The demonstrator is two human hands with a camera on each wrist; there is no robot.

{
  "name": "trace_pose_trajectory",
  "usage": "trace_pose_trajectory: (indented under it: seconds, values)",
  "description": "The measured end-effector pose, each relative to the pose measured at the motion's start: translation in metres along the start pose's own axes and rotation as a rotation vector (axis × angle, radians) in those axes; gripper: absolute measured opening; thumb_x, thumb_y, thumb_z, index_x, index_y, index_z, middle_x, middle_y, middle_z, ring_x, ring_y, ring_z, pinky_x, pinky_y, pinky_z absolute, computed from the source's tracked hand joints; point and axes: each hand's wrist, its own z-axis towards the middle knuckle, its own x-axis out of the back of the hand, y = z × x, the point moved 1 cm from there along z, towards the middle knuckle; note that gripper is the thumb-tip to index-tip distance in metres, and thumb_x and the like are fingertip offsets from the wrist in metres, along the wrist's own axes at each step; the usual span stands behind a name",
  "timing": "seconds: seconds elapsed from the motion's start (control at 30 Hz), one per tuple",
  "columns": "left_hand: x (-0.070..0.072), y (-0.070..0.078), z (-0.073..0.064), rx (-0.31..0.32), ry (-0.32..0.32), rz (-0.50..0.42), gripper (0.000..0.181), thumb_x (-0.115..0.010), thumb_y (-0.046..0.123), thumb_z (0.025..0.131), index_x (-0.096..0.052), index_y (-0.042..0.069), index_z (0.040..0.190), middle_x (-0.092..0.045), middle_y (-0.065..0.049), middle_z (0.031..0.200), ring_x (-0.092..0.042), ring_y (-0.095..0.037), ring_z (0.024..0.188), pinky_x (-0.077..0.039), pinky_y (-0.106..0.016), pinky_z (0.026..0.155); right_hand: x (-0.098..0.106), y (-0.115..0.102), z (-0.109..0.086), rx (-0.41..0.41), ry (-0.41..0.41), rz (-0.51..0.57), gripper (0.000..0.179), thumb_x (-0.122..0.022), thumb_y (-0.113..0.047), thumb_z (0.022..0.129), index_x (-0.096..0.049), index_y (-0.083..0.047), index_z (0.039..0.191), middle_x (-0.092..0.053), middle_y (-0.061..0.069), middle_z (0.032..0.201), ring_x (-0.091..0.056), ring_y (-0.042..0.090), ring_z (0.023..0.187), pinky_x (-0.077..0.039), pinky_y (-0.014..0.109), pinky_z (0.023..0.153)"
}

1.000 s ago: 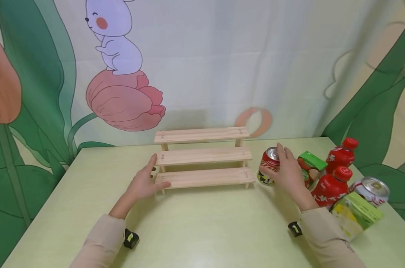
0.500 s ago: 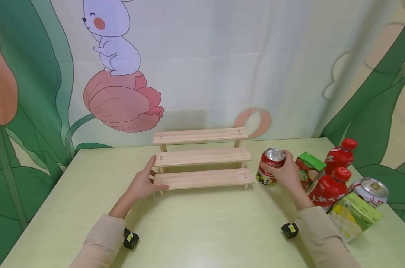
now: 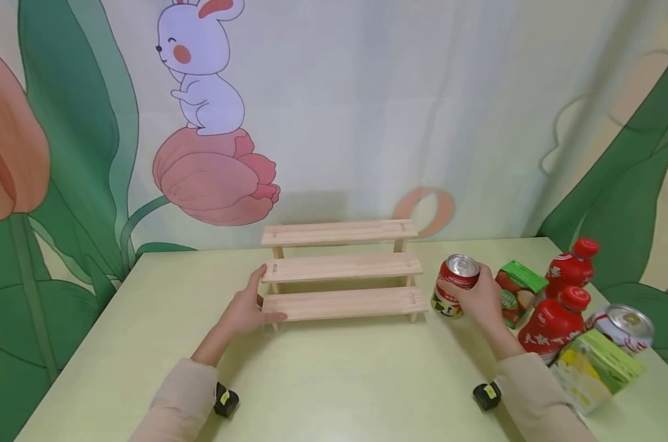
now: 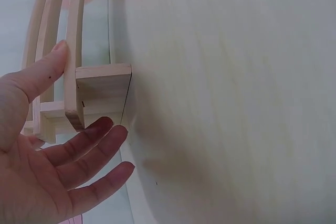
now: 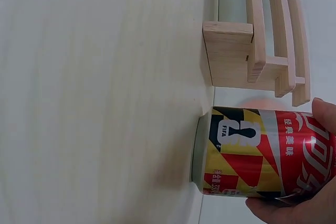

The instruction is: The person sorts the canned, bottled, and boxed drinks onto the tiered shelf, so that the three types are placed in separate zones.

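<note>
In the head view my right hand grips a red cola can from its right side. The can stands upright, right of a three-step wooden display rack. The right wrist view shows its yellow, black and red lower print on the cola can, with the base at the tabletop. My left hand is at the rack's left end, its thumb resting on the lowest step and its index finger by the middle one. In the left wrist view the other fingers stretch loosely beyond the board's end.
Right of my right hand stand a green-topped juice carton, two red bottles with red caps, a silver-white can and a yellow-green carton. A printed curtain hangs behind the pale table.
My right hand, open beside the cola can a second ago, has closed round it. My left hand stays at the rack's end. The head view has shifted slightly.
</note>
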Motion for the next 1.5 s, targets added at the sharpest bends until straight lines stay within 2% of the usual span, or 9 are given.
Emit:
trace_pose_trajectory:
  seconds: [0.3,0.57,0.9,1.23,1.5]
  values:
    - [-0.002,0.003,-0.001,-0.001,0.009,-0.020,0.107,-0.082,0.027,0.067,-0.010,0.009,0.144,-0.061,-0.009,0.075,-0.056,-0.016,0.064,-0.043,-0.030,0.055,0.007,-0.002,-0.009,0.047,0.010,-0.022,0.087,-0.070,-0.037,0.078,-0.024,0.010,0.135,-0.038,0.031,0.129,-0.040,0.043,0.116,-0.036,0.055,0.090]
    - [0.000,0.004,-0.003,0.017,0.019,-0.017,0.107,-0.082,0.025,0.066,-0.010,0.009,0.144,-0.061,-0.009,0.074,-0.055,-0.016,0.063,-0.043,-0.030,0.054,0.015,-0.021,-0.011,0.062,0.006,-0.031,0.092,-0.069,-0.043,0.077,-0.022,0.009,0.136,-0.036,0.031,0.131,-0.038,0.044,0.118,-0.035,0.055,0.090]
    - [0.000,0.004,-0.003,0.025,0.018,-0.013,0.108,-0.082,0.025,0.066,-0.010,0.009,0.144,-0.061,-0.010,0.076,-0.055,-0.016,0.064,-0.043,-0.030,0.055,0.020,-0.042,-0.014,0.116,0.030,-0.013,0.086,-0.071,-0.042,0.076,-0.030,0.006,0.134,-0.042,0.028,0.128,-0.042,0.041,0.115,-0.038,0.054,0.088]
    - [0.000,0.006,-0.003,0.023,0.017,-0.012,0.108,-0.082,0.024,0.066,-0.010,0.009,0.144,-0.060,-0.009,0.075,-0.055,-0.016,0.064,-0.042,-0.030,0.055,0.020,-0.062,-0.013,0.106,-0.010,0.027,0.088,-0.072,-0.043,0.075,-0.029,0.004,0.136,-0.040,0.025,0.131,-0.040,0.040,0.117,-0.038,0.054,0.090]
    - [0.002,0.008,-0.004,0.026,0.014,-0.010,0.107,-0.082,0.023,0.066,-0.010,0.008,0.144,-0.060,-0.010,0.076,-0.055,-0.017,0.065,-0.043,-0.030,0.055,0.017,-0.075,-0.010,0.147,-0.020,0.064,0.085,-0.073,-0.042,0.074,-0.032,0.002,0.135,-0.042,0.023,0.131,-0.041,0.038,0.118,-0.038,0.052,0.091]
